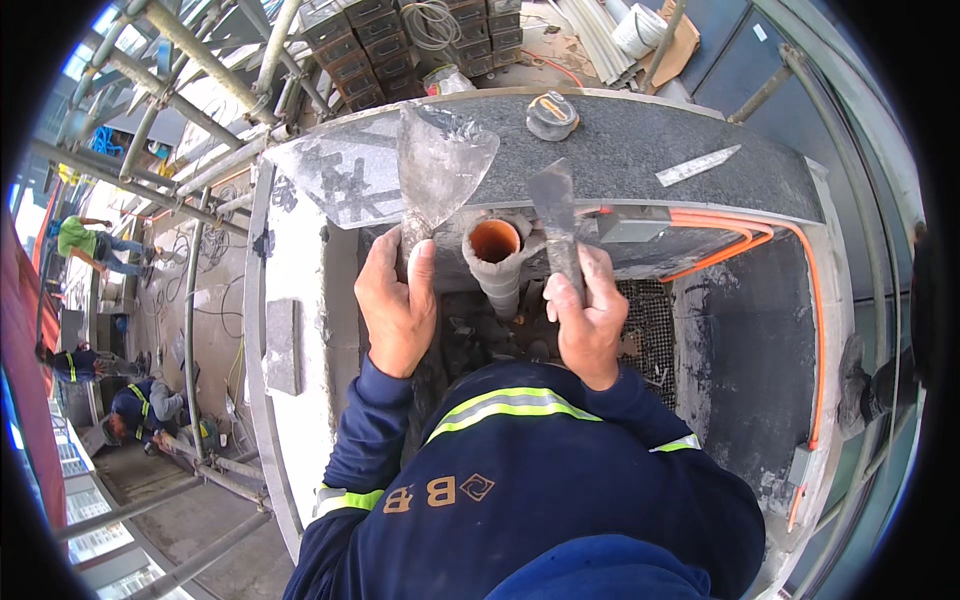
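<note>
My left hand (398, 300) grips the handle of a wide, mortar-smeared putty knife (440, 165), blade up over the edge of a dark stone slab (640, 140). A narrower scraper (553, 205) stands blade up in my right hand (588, 320), just right of an orange-lined pipe opening (495, 242). Both hands are level with each other, one on each side of the pipe, below the slab's near edge.
A tape measure (552, 113) and a flat metal strip (698, 165) lie on the slab. Orange conduit (745, 240) runs under the slab and down the right side. Scaffold tubes (190, 60) stand at left. Below left, people in high-visibility clothing (140, 405) are at ground level.
</note>
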Demonstrator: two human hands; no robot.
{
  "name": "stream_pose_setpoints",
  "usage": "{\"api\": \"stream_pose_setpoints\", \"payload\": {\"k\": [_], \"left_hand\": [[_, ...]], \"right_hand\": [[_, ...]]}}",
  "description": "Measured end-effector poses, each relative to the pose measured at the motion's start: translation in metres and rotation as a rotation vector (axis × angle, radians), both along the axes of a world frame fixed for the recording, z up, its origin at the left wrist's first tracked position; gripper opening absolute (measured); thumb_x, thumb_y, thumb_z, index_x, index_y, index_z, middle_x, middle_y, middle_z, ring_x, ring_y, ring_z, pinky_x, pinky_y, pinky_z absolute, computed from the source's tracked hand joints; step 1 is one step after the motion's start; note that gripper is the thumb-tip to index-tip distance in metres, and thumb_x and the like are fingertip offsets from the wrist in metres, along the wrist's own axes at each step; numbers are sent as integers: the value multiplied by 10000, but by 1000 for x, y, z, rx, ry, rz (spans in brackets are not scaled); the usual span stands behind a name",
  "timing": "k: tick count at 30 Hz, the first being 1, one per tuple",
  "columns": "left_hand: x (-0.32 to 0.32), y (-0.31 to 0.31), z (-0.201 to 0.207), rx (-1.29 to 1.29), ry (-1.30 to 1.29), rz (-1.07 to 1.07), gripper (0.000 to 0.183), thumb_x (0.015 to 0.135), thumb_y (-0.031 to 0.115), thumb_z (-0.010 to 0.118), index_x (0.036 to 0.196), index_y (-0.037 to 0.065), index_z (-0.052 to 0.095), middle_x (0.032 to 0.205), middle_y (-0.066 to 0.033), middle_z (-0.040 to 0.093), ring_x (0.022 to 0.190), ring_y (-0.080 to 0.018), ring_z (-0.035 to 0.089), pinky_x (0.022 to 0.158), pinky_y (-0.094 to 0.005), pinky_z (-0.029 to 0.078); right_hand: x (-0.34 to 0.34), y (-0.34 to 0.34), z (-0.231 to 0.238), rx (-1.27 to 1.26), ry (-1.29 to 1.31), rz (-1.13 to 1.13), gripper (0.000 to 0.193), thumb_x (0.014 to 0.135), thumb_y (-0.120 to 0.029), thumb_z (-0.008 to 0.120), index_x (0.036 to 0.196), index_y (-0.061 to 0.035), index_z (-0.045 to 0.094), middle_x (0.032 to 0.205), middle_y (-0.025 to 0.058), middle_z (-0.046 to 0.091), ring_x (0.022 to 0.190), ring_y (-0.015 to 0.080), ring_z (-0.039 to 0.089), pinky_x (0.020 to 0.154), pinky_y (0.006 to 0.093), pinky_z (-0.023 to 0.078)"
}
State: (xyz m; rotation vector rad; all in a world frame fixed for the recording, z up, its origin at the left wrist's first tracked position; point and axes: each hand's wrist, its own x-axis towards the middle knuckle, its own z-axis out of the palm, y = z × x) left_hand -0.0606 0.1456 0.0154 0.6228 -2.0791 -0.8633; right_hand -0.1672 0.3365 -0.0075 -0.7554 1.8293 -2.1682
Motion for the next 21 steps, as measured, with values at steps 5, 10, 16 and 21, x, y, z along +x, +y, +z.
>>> {"api": "stream_pose_setpoints", "payload": {"k": [5,10,16,21], "left_hand": [[27,-7,4,158,-98,116,339,982,184,718,1176,-76,619,909,-229,693,812,-302,693,767,-367,538],[41,-2,10,-84,-97,204,348,947,155,754,1171,-88,645,922,-227,693,801,-340,695,749,-388,544],[56,2,19,-227,-109,221,387,900,126,793,1187,-90,650,865,-198,649,755,-364,671,679,-399,531],[72,5,18,-292,-137,227,403,885,133,806,1195,-78,660,860,-187,647,720,-338,670,638,-389,525]], "right_hand": [[-4,-1,38,1,-71,230,394,1055,-149,566,1362,97,579,922,90,670,612,109,572,524,242,450],[1,-14,44,46,-50,321,360,1023,-112,626,1329,78,618,863,59,662,621,77,586,544,227,450],[2,-28,44,153,2,333,347,1026,-122,626,1316,68,631,833,40,638,625,73,571,578,246,464],[8,-38,45,179,-19,367,346,1021,-129,638,1306,67,639,827,39,636,621,72,562,580,244,464]]}}
